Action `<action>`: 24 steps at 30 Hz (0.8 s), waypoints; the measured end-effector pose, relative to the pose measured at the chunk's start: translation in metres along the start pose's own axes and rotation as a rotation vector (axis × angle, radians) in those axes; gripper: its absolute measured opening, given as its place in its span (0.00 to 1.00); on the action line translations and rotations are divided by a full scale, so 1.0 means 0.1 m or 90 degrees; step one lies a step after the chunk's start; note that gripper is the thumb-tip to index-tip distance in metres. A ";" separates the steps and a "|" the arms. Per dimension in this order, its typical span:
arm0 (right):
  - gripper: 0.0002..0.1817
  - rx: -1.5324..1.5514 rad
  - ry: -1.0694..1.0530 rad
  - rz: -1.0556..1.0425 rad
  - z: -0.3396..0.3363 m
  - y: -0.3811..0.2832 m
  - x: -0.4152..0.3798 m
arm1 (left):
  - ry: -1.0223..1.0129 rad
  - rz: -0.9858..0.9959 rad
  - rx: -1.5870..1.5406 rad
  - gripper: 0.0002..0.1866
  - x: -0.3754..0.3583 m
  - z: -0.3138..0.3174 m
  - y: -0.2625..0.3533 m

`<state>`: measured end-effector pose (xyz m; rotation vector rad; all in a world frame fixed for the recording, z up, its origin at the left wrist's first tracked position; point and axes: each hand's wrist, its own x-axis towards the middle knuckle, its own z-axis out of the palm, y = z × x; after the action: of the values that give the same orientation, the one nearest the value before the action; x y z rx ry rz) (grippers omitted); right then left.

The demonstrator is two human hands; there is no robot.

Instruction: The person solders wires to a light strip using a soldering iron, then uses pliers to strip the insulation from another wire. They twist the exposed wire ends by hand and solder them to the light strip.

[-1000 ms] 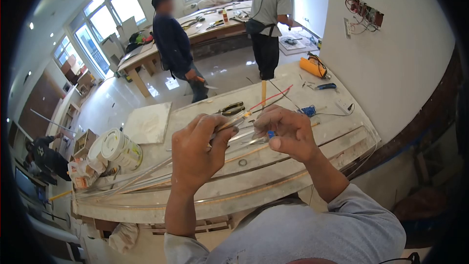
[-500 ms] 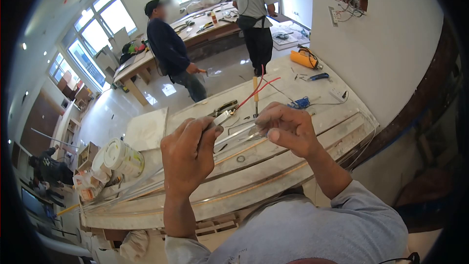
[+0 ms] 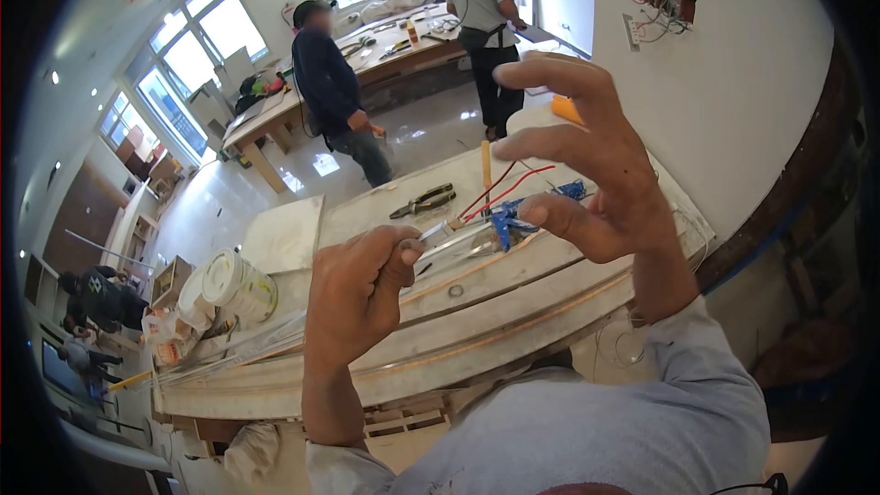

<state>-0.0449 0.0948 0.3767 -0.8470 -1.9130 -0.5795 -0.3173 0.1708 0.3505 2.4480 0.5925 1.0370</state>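
My left hand (image 3: 362, 289) is closed, pinching the end of a thin light strip (image 3: 436, 238) between thumb and fingers. Red wires (image 3: 509, 191) come up from the strip's end. My right hand (image 3: 587, 160) is raised with its fingers spread, holding nothing that I can make out. Close to its thumb is a crumpled blue thing (image 3: 507, 223), whose exact kind I cannot tell. Pliers (image 3: 423, 202) with dark handles lie on the bench beyond my left hand. Behind the wires stands a wooden-handled tool (image 3: 486, 165).
The bench (image 3: 477, 330) carries long strips and a pale board (image 3: 280, 234). A white bucket (image 3: 238, 284) stands at its left. Two people (image 3: 330, 96) (image 3: 484, 27) stand by a far worktable (image 3: 266, 119). Wires hang from an opening in the wall (image 3: 662, 2).
My right hand has lifted and its fingers have spread. The blue thing now shows nearer the strip, and the pliers are in fuller view. My left hand still pinches the strip.
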 end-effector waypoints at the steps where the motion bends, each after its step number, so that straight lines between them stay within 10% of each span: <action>1: 0.21 0.008 -0.076 -0.024 -0.03 -0.01 0.06 | -0.009 0.004 -0.011 0.06 0.00 0.00 0.00; 24: 0.11 0.026 -0.222 -0.116 0.17 -0.05 0.30 | -0.002 0.020 -0.025 0.06 -0.05 0.00 -0.01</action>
<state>-0.0678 0.1130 0.3955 -0.7904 -2.3297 -0.5235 -0.3204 0.1686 0.3472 2.4308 0.5293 1.0474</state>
